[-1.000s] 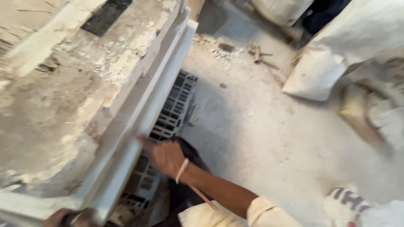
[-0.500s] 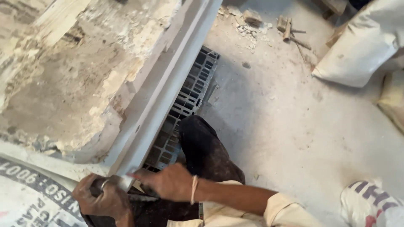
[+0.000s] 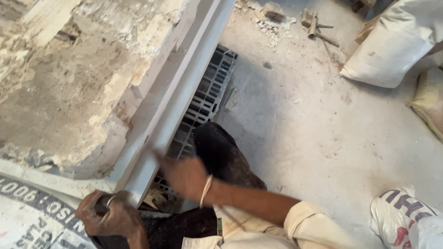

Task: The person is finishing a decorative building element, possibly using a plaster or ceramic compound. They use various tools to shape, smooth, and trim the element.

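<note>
Between the two hands runs a long pale metal straightedge [image 3: 177, 92], lying along the rough plastered wall [image 3: 60, 83]. The left hand [image 3: 110, 216] is wrapped around its near end, fingers closed on it. The right hand [image 3: 182, 173] is blurred beside the bar's lower edge; whether it grips or only presses cannot be told. Held firmly at only one end, the bar could likely twist or slide off the uneven plaster and drop onto the black plastic crate [image 3: 207, 99] just beyond the right hand. Rightward, the dusty floor [image 3: 300, 138] offers open room until the white sacks [image 3: 392, 46], well away; leftward the wall closes everything off.
</note>
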